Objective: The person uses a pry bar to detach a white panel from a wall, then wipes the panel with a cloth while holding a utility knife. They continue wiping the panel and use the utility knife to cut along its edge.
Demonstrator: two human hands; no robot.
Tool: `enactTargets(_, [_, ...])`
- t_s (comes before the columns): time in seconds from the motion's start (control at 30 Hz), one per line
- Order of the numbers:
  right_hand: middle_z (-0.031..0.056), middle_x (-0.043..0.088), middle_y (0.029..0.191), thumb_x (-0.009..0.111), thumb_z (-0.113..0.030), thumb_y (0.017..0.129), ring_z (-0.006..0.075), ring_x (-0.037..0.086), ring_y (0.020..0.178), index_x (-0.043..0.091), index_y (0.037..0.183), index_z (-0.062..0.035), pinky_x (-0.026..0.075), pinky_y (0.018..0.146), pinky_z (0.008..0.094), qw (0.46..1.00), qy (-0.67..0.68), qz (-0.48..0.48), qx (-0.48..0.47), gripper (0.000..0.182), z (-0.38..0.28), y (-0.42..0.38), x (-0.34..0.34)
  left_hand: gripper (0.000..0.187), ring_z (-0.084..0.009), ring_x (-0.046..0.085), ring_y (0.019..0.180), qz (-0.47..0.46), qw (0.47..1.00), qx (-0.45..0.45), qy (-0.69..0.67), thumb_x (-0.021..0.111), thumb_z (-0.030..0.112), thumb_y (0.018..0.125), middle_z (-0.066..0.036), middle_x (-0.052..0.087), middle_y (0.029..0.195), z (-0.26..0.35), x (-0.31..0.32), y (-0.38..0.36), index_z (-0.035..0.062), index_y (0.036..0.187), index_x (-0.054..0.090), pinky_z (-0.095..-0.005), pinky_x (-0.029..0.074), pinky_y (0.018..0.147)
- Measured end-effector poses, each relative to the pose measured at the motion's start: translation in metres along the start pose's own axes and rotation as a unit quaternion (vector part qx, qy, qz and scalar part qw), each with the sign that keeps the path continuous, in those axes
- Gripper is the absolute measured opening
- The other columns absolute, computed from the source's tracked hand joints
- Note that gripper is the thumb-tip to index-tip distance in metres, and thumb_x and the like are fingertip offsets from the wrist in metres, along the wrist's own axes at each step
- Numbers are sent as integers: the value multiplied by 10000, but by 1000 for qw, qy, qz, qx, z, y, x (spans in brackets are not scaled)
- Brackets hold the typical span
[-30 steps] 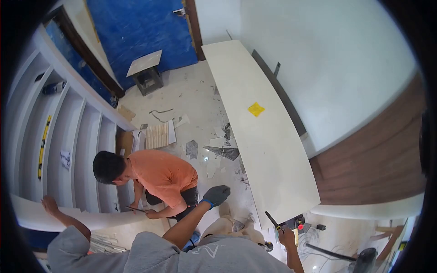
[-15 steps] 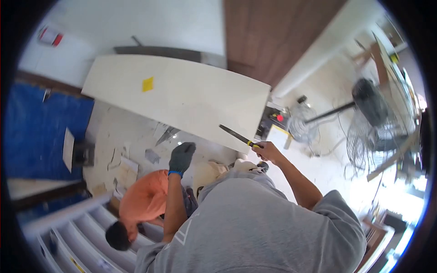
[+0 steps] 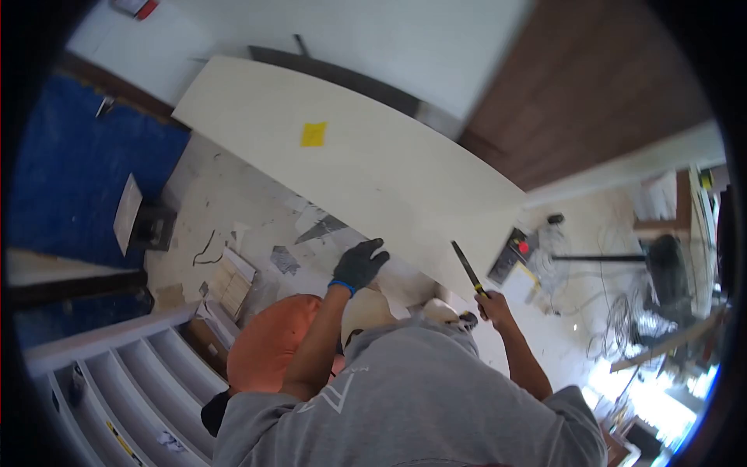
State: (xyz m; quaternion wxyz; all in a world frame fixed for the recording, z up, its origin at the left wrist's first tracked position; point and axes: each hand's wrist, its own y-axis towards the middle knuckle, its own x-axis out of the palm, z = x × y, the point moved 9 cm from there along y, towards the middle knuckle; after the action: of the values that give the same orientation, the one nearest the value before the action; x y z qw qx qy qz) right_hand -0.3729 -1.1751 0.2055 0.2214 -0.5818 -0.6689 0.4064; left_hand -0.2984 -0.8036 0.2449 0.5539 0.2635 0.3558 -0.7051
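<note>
A long cream-white board (image 3: 420, 183) lies across the view in front of me, with a yellow sticky note (image 3: 313, 134) on its face. My left hand (image 3: 360, 265), in a dark grey glove with a blue cuff, is at the board's near edge, fingers apart and holding nothing. My right hand (image 3: 495, 308) is bare and closed round the black and yellow handle of a file (image 3: 467, 266). The file's dark blade points up and away, overlapping the board's right end in this view.
A person in an orange shirt (image 3: 272, 342) crouches at my left, beside white shelving (image 3: 148, 389). Offcuts and scraps (image 3: 237, 284) litter the floor. On the right are a toolbox (image 3: 507, 253), a fan lying over (image 3: 665, 272) and loose cables.
My view has turned, shifting the scene. The left hand has gone from closed fingers to spread ones, close to the board's edge. The file now points more steeply away from me.
</note>
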Motion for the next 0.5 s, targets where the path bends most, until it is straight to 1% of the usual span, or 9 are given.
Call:
enactTargets(0.07, [24,480,555,603,-176,864,102,414,385,538,771,-18,308,350,258,1000,10,15,18,195,0,-1,25,603,-342,459,1231,-30,992,-115,-35,493,493,878,-212,473,1333,-30,-27,0,64,1303,487,-410,377,1021])
enactTargets(0.17, [16,477,557,590,-171,877,92,410,388,550,814,-14,311,353,251,999,5,35,3,174,-13,0,53,646,-346,396,1286,-15,984,-170,44,472,489,891,-219,373,1414,-119,-25,23,39,1351,414,-428,355,1036])
enactTargets(0.2, [14,477,557,587,-169,879,89,410,390,553,829,-13,313,356,247,999,4,38,-7,167,-21,-8,63,664,-356,375,1298,-5,982,-180,52,460,489,895,-223,349,1428,-132,-37,30,17,1357,389,-453,335,1045])
enactTargets(0.23, [12,477,558,584,-166,882,85,410,392,557,845,-11,315,358,244,999,5,41,-22,162,-31,-12,73,661,-364,379,1293,7,982,-172,82,460,491,894,-225,353,1424,-143,-51,46,23,1355,393,-460,332,1045])
enactTargets(0.3, [5,473,560,580,-157,882,79,414,403,559,882,-2,317,368,231,999,23,43,-15,157,-35,-24,89,655,-378,387,1282,23,978,-154,139,459,494,891,-229,362,1416,-164,-71,79,34,1352,401,-472,325,1046])
enactTargets(0.37, [-1,471,578,572,-139,880,73,416,419,558,904,6,321,374,223,999,21,36,-23,148,-48,-38,103,634,-385,396,1269,77,968,-119,207,461,483,891,-229,379,1403,-190,-85,126,44,1346,410,-478,331,1038])
enactTargets(0.43, [0,473,584,565,-125,877,73,413,419,554,930,12,322,378,223,999,15,37,-4,147,-50,-39,114,612,-372,395,1276,93,968,-127,195,441,480,904,-218,366,1417,-219,-96,178,54,1343,417,-468,314,1050])
enactTargets(0.5, [-1,474,587,566,-121,875,72,416,423,547,958,14,323,381,221,999,41,25,13,159,-55,-33,122,621,-362,385,1287,68,968,-135,202,406,496,914,-203,351,1433,-242,-95,227,61,1357,405,-464,292,1064])
